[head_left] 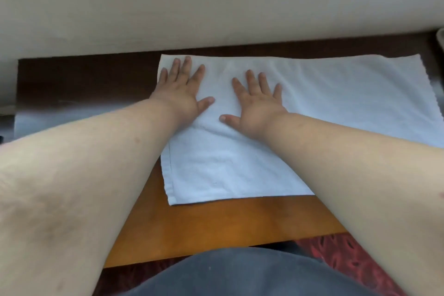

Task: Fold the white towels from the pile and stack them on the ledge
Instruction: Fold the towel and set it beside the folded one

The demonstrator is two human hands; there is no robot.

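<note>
A white towel (240, 166) was seen spread flat on a wooden table (216, 226), its far edge lying close along the base of a pale beige wall (216, 2). The towel's left edge and near edge were hemmed and lay straight; the right part ran out toward the frame's right side, where the edge looked slightly ragged. Faint creases were noted across the cloth near its middle.

The left hand (182, 86) was laid palm down on the towel's far left corner, fingers straight and spread, thumb out to the right. The right hand (257, 101) was laid palm down just beside it, toward the towel's middle, fingers likewise straight and fanned, thumb pointing left. Nothing was gripped by either hand; both were pressed flat on the cloth, a narrow strip of towel showing between the two thumbs. Both forearms were bare and were stretched forward from the bottom corners of the view.

The table's near part was lit orange-brown, while the far part by the wall was dark. A grey garment (240, 274) was seen at the bottom centre, and a red patterned carpet (341, 257) showed beyond the table's near edge at lower right. Whether the towel had one layer or more could not be told.
</note>
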